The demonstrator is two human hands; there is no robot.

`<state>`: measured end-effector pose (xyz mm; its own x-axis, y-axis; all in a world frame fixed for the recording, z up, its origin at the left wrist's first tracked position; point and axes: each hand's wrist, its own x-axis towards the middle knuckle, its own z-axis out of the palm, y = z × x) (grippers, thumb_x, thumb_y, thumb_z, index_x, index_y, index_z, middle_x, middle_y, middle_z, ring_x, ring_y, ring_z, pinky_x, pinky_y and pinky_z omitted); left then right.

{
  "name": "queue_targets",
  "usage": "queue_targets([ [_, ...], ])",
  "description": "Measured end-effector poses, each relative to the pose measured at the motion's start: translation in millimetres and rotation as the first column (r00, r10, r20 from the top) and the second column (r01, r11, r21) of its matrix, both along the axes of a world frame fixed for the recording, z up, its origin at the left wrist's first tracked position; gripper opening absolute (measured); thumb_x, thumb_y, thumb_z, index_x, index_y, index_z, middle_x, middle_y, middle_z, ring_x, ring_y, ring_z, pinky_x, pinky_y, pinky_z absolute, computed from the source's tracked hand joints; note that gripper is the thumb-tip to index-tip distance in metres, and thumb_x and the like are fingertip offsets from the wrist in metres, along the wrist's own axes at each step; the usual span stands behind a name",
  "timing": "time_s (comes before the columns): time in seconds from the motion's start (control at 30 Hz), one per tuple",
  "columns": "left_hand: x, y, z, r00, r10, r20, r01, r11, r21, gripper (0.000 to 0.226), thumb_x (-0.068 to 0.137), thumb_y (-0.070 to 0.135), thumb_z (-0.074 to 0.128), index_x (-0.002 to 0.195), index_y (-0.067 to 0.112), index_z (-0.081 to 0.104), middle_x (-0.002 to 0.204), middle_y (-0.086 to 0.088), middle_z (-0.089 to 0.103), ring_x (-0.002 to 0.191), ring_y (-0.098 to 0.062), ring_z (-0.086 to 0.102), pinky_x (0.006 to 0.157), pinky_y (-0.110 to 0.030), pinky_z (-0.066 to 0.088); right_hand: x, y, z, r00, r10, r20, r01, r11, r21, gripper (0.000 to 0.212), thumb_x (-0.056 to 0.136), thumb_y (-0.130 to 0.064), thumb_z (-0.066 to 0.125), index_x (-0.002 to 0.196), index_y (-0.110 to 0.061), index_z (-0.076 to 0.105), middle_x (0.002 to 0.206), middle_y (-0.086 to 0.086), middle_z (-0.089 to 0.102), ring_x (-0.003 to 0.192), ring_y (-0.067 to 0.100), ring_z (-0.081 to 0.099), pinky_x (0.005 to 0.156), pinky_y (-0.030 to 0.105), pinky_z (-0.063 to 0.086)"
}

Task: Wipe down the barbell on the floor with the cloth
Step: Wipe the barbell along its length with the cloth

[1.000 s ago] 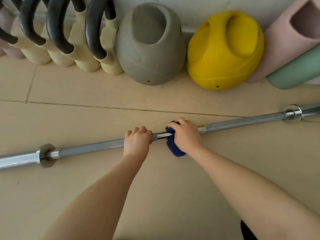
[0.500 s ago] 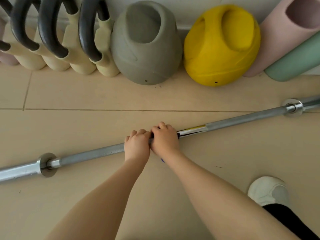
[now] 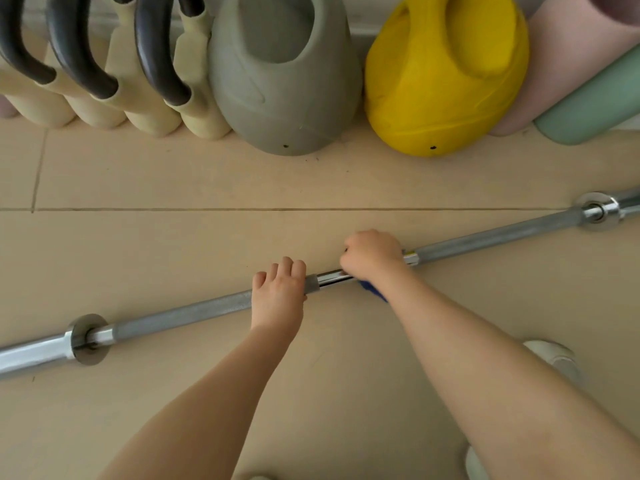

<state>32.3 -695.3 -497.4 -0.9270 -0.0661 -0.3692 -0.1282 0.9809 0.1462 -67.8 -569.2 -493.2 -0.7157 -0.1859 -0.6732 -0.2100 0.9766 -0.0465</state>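
Steel barbell [image 3: 180, 315] on floor, L hand [image 3: 278, 292] grips it, R hand [image 3: 374, 254] grips cloth [image 3: 372, 289], kettlebells [image 3: 284, 74] behind.

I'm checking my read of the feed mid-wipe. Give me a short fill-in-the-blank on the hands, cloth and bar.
1. The cloth under the right hand is ____ in colour.
2. The left hand grips the ____ bare, with no cloth.
3. The weight by the wall, beyond the right hand, is ____.

Missing words: blue; barbell; yellow

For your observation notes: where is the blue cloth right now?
In the head view, the blue cloth sits right of centre, wrapped on the barbell under the right hand, just right of the left hand.
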Motion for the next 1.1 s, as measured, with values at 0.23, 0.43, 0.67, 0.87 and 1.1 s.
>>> queue_targets([
  [0.23, 1, -9, -3, 0.993, -0.060, -0.101, 0.061, 0.998, 0.000, 0.046, 0.038, 0.015, 0.093, 0.070, 0.011, 0.060, 0.071, -0.004, 0.060, 0.063, -0.027, 0.061, 0.062, -0.038, 0.051, -4, 42, -4, 0.961, -0.013, -0.277, 0.005, 1.000, -0.031, 0.025, 0.087, -0.020, 0.044, 0.101, -0.015, 0.064, 0.109, 0.012, 0.062, 0.100, 0.033, 0.059, 0.082, 0.034, 0.040],
  [0.43, -13, -18, -9, 0.994, 0.003, -0.110, 0.003, 0.998, 0.057, 0.025, 0.074, 0.015, 0.075, 0.097, 0.010, 0.066, 0.094, -0.009, 0.064, 0.098, -0.034, 0.059, 0.090, -0.046, 0.041, 27, 20, -22, 0.795, -0.189, -0.576, 0.071, 0.973, -0.220, 0.016, 0.070, -0.008, 0.054, 0.081, -0.010, 0.066, 0.089, 0.013, 0.063, 0.075, 0.035, 0.059, 0.071, 0.032, 0.043],
  [0.67, -33, -19, -6, 0.996, 0.070, -0.062, -0.070, 0.998, 0.000, 0.051, 0.098, 0.019, 0.042, 0.145, 0.014, 0.023, 0.135, -0.005, 0.049, 0.141, -0.023, 0.019, 0.112, -0.038, 0.017, 44, -6, -18, 0.846, 0.125, -0.519, -0.304, 0.912, -0.276, 0.048, 0.074, -0.006, 0.038, 0.113, -0.008, 0.064, 0.121, 0.019, 0.061, 0.107, 0.041, 0.059, 0.089, 0.048, 0.051],
  [0.87, -23, -17, 0, 0.994, 0.093, -0.064, -0.087, 0.993, 0.083, 0.043, 0.093, 0.019, 0.047, 0.136, 0.017, 0.040, 0.134, -0.002, 0.042, 0.122, -0.025, 0.037, 0.098, -0.035, 0.030, 22, 52, -7, 0.883, 0.023, -0.468, -0.100, 0.985, -0.139, 0.069, 0.077, 0.001, 0.066, 0.139, -0.010, 0.040, 0.146, 0.021, 0.036, 0.131, 0.040, 0.038, 0.101, 0.046, 0.040],
  [1.1, -21, -25, 4, 0.994, 0.069, -0.090, -0.057, 0.990, 0.128, 0.056, 0.089, 0.009, 0.046, 0.142, 0.017, 0.034, 0.142, -0.002, 0.044, 0.136, -0.022, 0.033, 0.111, -0.037, 0.020, 34, -21, 5, 0.952, 0.075, -0.298, -0.162, 0.946, -0.281, 0.063, 0.091, 0.002, 0.040, 0.148, -0.012, 0.016, 0.157, 0.011, 0.002, 0.144, 0.031, 0.002, 0.117, 0.037, 0.013],
])
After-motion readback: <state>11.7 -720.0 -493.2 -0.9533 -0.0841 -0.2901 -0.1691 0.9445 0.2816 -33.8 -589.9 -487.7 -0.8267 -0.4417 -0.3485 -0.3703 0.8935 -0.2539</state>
